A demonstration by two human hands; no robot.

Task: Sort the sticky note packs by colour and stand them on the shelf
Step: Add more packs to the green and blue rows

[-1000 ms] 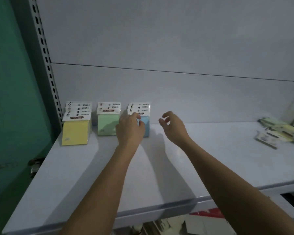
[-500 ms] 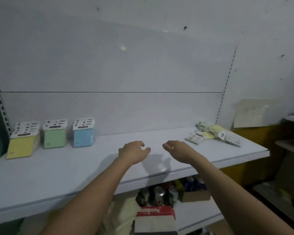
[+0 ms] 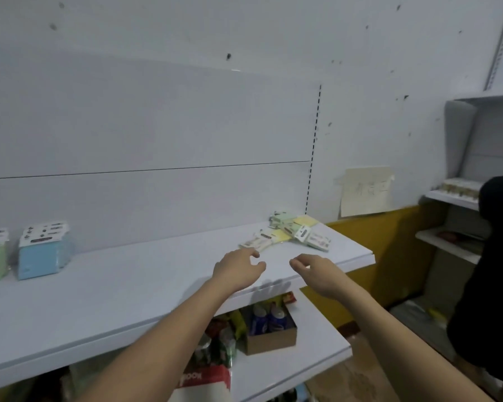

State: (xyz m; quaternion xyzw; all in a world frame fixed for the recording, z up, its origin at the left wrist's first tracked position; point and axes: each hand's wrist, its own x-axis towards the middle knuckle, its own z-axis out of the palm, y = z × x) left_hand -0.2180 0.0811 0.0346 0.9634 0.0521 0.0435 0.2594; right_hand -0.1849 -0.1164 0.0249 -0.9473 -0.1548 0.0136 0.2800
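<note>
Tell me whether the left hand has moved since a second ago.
Yes. The left hand has moved right along the shelf, away from the blue packs and toward the loose pile of packs. It holds nothing.

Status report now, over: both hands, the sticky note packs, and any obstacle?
Left hand open, empty; right hand open, empty. Loose pile of green and yellow sticky note packs flat on white shelf, unsorted. Nothing in the way.

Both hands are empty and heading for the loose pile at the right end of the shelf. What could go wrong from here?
1. The loose packs overlap near the shelf's right front corner; a careless grab by the left hand or right hand could push some off.
2. Yellow and green packs are intermixed in dim light, so colours may be misjudged.
</note>
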